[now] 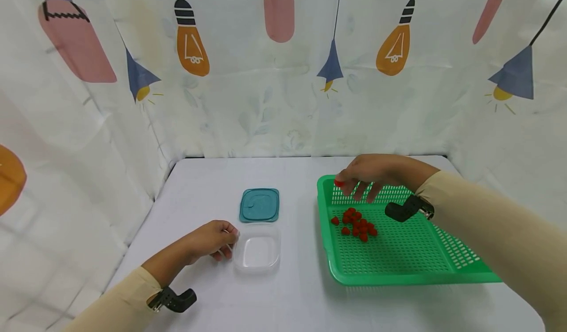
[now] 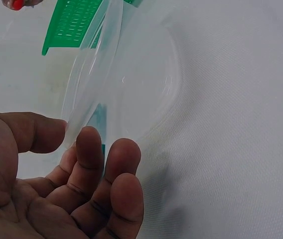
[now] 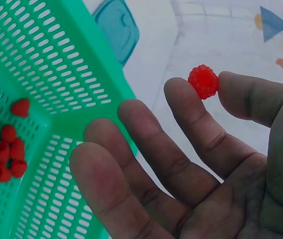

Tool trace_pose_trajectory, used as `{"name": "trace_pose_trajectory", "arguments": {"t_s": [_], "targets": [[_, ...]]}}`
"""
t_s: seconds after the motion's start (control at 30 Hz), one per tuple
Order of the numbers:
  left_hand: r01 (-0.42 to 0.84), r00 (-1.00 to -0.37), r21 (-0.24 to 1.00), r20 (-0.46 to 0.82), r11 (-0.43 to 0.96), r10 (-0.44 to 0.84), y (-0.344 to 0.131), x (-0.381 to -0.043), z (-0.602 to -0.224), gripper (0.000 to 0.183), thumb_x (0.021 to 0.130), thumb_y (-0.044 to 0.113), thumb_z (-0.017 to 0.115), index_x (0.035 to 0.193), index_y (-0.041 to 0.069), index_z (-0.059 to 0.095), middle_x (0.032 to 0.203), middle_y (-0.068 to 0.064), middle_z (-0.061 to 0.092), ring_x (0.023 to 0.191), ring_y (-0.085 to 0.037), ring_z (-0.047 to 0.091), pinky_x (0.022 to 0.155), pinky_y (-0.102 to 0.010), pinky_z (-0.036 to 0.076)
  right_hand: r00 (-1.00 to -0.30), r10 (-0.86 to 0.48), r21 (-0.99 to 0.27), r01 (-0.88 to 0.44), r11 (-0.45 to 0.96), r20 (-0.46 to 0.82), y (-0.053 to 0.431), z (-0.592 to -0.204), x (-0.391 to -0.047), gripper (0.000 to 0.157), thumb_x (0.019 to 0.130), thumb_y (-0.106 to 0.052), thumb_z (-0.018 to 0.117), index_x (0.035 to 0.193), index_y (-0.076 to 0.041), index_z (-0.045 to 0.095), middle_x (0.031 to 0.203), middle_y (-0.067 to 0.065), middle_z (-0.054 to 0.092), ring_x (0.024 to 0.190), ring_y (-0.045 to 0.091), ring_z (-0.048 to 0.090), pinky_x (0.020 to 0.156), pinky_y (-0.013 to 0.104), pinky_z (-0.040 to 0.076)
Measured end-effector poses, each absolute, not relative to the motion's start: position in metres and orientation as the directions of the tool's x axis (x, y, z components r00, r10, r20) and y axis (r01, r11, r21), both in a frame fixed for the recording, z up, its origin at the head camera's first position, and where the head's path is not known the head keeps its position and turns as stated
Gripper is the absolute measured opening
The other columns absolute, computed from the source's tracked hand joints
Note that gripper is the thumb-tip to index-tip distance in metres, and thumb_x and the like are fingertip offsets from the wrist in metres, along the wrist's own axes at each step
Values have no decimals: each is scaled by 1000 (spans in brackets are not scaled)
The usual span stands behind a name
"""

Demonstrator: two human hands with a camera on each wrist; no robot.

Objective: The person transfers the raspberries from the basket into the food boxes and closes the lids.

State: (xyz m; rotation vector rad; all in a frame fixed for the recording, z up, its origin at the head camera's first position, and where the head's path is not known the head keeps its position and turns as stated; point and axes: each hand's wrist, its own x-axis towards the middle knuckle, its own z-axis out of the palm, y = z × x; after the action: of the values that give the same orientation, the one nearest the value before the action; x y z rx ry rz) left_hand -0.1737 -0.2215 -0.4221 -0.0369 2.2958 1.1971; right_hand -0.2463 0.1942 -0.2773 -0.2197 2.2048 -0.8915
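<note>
My right hand (image 1: 372, 172) is raised over the back left part of a green basket (image 1: 398, 279). Between thumb and index fingertip it pinches one raspberry (image 3: 203, 81), while the other fingers spread loosely. More raspberries (image 1: 359, 223) lie in a loose cluster on the basket floor. On the left, my left hand (image 1: 211, 242) grips the rim of a clear plastic container (image 1: 257, 253) with thumb and fingertips at its left side. The container stands on the table with its top uncovered. Just behind it, a teal square lid (image 1: 259, 205) lies flat.
A white cloth covers the table (image 1: 301, 302). The basket takes up its right side, with a strip of cloth between it and the container. Behind and at both sides hangs a printed white curtain (image 1: 283, 105). Each wrist wears a black camera mount (image 1: 173, 300).
</note>
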Motion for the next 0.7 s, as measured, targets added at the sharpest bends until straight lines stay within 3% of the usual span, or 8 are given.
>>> {"name": "trace_pose_trajectory", "arguments": {"t_s": [0.7], "targets": [[-249, -859, 757, -460, 604, 223, -223, -173, -422, 19, 102, 17, 59, 111, 1, 62, 88, -12, 64, 77, -26, 64, 66, -39, 54, -701, -422, -671, 109, 734, -575, 154, -285, -248, 40, 99, -41, 64, 117, -7, 72, 115, 12, 69, 105, 33, 68, 82, 45, 58]]}}
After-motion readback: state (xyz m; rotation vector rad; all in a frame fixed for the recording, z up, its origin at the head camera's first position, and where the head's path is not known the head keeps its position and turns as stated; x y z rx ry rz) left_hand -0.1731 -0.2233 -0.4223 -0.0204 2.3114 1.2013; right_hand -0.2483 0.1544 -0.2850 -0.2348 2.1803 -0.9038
